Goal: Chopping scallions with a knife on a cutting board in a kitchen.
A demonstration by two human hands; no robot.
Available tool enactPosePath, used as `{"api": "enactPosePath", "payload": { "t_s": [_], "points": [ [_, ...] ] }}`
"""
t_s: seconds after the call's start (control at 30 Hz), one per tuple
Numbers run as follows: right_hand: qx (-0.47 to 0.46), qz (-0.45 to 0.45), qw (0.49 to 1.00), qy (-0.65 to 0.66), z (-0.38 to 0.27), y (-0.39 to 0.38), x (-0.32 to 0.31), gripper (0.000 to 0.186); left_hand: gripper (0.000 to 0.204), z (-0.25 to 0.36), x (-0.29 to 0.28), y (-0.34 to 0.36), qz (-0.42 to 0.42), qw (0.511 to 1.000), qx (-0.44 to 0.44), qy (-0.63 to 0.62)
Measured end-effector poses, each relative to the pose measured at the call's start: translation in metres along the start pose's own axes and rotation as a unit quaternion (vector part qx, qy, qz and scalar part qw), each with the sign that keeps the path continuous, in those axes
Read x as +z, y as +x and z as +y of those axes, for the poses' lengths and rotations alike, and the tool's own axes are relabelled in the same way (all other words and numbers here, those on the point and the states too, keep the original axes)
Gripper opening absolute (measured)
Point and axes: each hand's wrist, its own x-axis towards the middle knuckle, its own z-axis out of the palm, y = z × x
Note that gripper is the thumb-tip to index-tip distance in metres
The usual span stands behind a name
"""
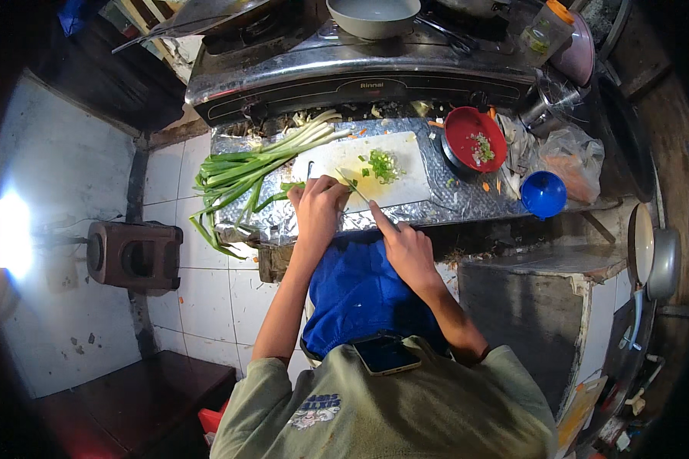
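Note:
My left hand point(319, 205) is closed over green onion stalks point(287, 187) at the left side of a white cutting board point(411, 157). In my right hand point(409, 251) is a knife point(357, 189), its forefinger stretched along it and its blade slanting toward the stalks by my left fingertips. Chopped green onion point(383, 165) lies in a small heap beyond the blade. A large bunch of green onions point(241, 170) rests left of the board, white ends on the board's far left corner and green tops drooping over the counter's edge.
The foil-covered counter point(467, 200) also bears a red bowl point(467, 126) with chopped bits, a blue cup point(543, 193) and a plastic bag point(570, 164). Behind it stands a gas stove point(360, 84) with pans point(371, 19). A phone point(386, 355) lies on my lap.

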Motion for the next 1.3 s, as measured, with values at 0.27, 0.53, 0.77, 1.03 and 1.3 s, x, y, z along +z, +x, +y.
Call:
{"api": "enactPosePath", "payload": {
  "t_s": [0.27,0.53,0.77,1.03,1.3],
  "points": [
    [0.062,0.026,0.998,0.005,-0.012,0.011,0.01,0.076,0.011,0.005,0.001,0.0,0.006,0.999,-0.03,-0.009],
    [0.072,0.041,0.997,-0.008,0.001,0.023,0.009,0.082,0.009,0.007,0.009,0.003,0.029,0.998,-0.047,-0.021],
    [0.064,0.043,0.995,0.058,-0.003,0.015,0.013,0.074,0.01,0.009,0.008,0.013,0.01,0.997,-0.061,-0.042],
    [0.062,0.046,0.995,0.068,-0.003,0.014,0.016,0.068,0.012,0.01,0.009,0.013,-0.002,0.997,-0.067,-0.022],
    [0.047,0.048,0.996,0.063,-0.003,0.017,0.01,0.066,0.016,0.013,0.007,0.015,-0.008,0.997,-0.071,-0.023]
  ]
}}
